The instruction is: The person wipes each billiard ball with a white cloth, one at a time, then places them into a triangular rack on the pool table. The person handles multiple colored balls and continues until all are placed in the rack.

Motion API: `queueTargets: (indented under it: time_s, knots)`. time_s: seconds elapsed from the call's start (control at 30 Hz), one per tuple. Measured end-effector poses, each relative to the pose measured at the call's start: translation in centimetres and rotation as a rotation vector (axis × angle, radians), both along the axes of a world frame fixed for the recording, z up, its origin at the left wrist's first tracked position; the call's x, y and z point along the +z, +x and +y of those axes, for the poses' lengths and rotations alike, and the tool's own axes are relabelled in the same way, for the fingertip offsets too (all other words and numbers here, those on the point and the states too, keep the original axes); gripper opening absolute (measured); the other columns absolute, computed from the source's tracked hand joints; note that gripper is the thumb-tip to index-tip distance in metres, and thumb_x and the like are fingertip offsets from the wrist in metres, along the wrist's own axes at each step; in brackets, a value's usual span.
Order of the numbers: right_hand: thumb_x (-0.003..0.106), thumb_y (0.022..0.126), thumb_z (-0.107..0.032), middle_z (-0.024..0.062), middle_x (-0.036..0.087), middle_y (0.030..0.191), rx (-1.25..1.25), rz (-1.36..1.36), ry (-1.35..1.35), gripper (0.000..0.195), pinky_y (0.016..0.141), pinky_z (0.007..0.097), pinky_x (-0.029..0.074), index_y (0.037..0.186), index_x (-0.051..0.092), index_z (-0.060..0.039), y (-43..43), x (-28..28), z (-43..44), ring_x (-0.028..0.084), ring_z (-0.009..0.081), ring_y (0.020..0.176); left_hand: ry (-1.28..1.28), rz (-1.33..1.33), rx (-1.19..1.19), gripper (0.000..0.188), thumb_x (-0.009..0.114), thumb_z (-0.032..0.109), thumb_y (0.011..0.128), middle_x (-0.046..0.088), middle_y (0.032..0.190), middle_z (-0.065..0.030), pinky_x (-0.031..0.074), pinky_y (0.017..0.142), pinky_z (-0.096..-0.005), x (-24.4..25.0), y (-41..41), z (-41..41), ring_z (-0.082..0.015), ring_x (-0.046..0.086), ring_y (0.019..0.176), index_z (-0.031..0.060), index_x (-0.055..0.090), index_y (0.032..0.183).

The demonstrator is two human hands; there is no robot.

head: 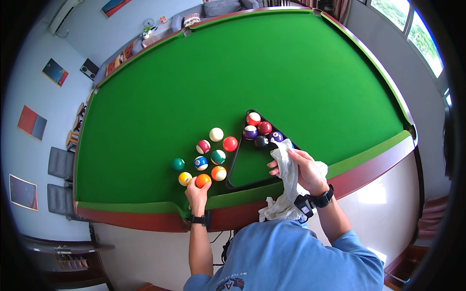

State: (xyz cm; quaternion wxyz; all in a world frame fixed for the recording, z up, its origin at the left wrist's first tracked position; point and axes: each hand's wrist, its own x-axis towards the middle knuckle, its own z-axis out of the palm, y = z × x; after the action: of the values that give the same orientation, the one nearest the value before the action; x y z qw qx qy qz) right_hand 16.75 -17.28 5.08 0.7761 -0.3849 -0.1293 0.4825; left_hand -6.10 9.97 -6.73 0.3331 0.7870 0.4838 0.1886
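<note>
My left hand (197, 199) has its thumb and fingers around a solid orange billiard ball (203, 180) on the green cloth, close to the near cushion. Beside that ball lie a yellow-and-white striped ball (185, 178) and an orange-striped one (218, 173). A crumpled white cloth (286, 162) is gripped in my right hand (309, 174), hanging down over the rail. Partly beneath the cloth is a black triangle rack (233, 164). Within its far corner sit several balls, among them a black ball (261, 142), a dark red ball (264, 128) and a solid purple ball (276, 136).
Left of the rack are the white cue ball (216, 134), a red ball (230, 144), a solid green ball (178, 164) and several striped balls. A wooden rail (134, 220) borders the table; a corner pocket (411, 131) is at right. Grey chairs (61, 162) stand beyond the left side.
</note>
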Motion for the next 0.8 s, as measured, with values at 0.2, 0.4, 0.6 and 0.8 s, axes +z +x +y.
queueTargets:
  time_s: [0.2, 0.4, 0.6, 0.8]
  knots:
    - [0.038, 0.106, -0.027, 0.0241, 0.068, 0.105, -0.020, -0.010, 0.016, 0.041, 0.081, 0.0372, 0.057, 0.123, 0.053, 0.0075, -0.1, 0.2, -0.1, 0.070, 0.0302, 0.089, -0.005, 0.079, -0.089, 0.075, 0.086, 0.019, 0.070, 0.064, 0.118, -0.0262, 0.050, 0.095, -0.0422, -0.4, 1.1, 0.0, -0.0399, 0.062, 0.109, -0.0061, 0.052, 0.132]
    - [0.036, 0.106, -0.036, 0.0199, 0.068, 0.101, -0.339, -0.030, 0.114, 0.050, 0.083, 0.0369, 0.054, 0.128, 0.049, 0.0070, 1.3, 0.4, -4.0, 0.069, 0.0263, 0.086, 0.030, 0.098, -0.159, 0.086, 0.084, 0.021, 0.074, 0.048, 0.139, -0.0284, 0.045, 0.102, -0.0424, -0.3, -0.5, -1.0, -0.0402, 0.050, 0.125, -0.0015, 0.039, 0.144]
    - [0.034, 0.106, -0.042, 0.0134, 0.066, 0.098, -0.520, 0.071, 0.280, 0.051, 0.077, 0.0355, 0.052, 0.136, 0.045, -0.0029, 0.6, 0.5, -7.1, 0.063, 0.0239, 0.083, 0.214, -0.083, -0.205, 0.064, 0.077, 0.012, 0.080, 0.051, 0.133, -0.0212, 0.049, 0.095, -0.0413, 3.2, 1.6, -5.2, -0.0366, 0.054, 0.119, -0.0002, 0.047, 0.136]
    - [0.039, 0.104, -0.046, 0.0145, 0.063, 0.115, -0.593, -0.312, 0.038, 0.058, 0.092, 0.0355, 0.046, 0.142, 0.039, -0.0019, 0.4, 0.3, -7.5, 0.060, 0.0239, 0.106, -0.228, -0.341, -0.701, 0.038, 0.070, 0.013, 0.087, 0.063, 0.120, -0.0126, 0.050, 0.067, -0.0254, 6.2, 8.7, -10.2, -0.0157, 0.063, 0.092, 0.0039, 0.063, 0.123]
